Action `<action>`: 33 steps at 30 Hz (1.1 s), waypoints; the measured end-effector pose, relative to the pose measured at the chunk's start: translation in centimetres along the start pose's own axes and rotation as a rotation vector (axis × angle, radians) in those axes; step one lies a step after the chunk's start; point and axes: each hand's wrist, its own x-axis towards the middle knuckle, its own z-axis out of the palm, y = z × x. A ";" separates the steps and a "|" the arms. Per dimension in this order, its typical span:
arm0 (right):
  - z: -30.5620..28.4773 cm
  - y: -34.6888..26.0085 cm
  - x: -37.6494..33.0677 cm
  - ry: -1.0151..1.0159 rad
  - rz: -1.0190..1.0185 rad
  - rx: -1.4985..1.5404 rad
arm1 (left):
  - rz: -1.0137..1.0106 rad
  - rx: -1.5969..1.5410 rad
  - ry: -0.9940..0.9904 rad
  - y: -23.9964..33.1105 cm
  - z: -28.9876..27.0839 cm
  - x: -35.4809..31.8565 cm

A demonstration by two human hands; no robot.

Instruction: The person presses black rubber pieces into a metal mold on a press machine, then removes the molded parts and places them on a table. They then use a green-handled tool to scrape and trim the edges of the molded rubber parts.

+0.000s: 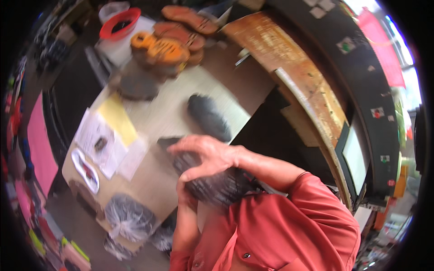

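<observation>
**Both hands on a dark piece, held close to the chest**

The curved wooden counter [298,77] is sweeping down the right side of the view. The pale desk [167,113] is lying to its left, well in front of you.

On the desk's far end, a stack of orange and brown soles [174,43] is sitting beside a red-rimmed bowl [120,22]. Nearer in, a dark oblong sole [208,116] is lying alone on bare desk. A yellow sheet [117,119] and white papers [97,142] are covering the left side. A clear bag of dark stuff [129,217] is resting at the near corner.

You are holding the dark ribbed piece [219,187] off the desk, just above your red shirt [280,226]. It is blurred, so its exact kind is not readable.

Your right hand [208,156] is draping over the top of it, fingers spread and curling down onto it. Your left hand [183,192] is coming up beneath the piece and is mostly hidden. You cannot tell how far it is closing.

Judged step: you are pressing or flexing the piece between both hands, mid-handling rather than setting it down. Any next move is calling for a firm hold underneath before the top hand is lifting away, since the piece is hanging clear of the desk.
</observation>
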 end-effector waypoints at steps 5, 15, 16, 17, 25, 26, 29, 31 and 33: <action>-4.5 -0.2 -6.2 0.128 0.195 0.064 | -0.030 0.012 -0.181 -4.6 5.3 2.4; -38.4 -5.7 -19.3 0.924 -0.288 -0.643 | 0.110 -0.151 -0.327 -11.8 15.4 9.2; -43.3 -6.7 -21.1 0.912 -0.290 -0.836 | 0.087 -0.271 -0.392 -11.9 16.3 9.5; -47.9 -7.2 -22.2 0.969 -0.330 -1.171 | 0.073 -0.327 -0.422 -12.1 17.1 9.7; -80.3 -1.4 -29.8 1.004 0.580 -1.514 | 0.221 -0.392 -0.121 -14.7 24.6 7.4; -82.7 -0.5 -30.5 0.955 0.701 -1.474 | 0.230 -0.329 -0.067 -15.1 25.4 6.6; -86.0 1.7 -32.4 0.943 0.951 -1.404 | 0.271 -0.225 -0.056 -15.1 27.2 5.7; -86.8 2.3 -33.1 0.968 0.941 -1.434 | 0.258 -0.268 -0.150 -15.0 27.9 5.4; -87.6 2.2 -33.9 0.902 0.980 -1.455 | 0.239 -0.300 -0.160 -14.9 28.3 5.3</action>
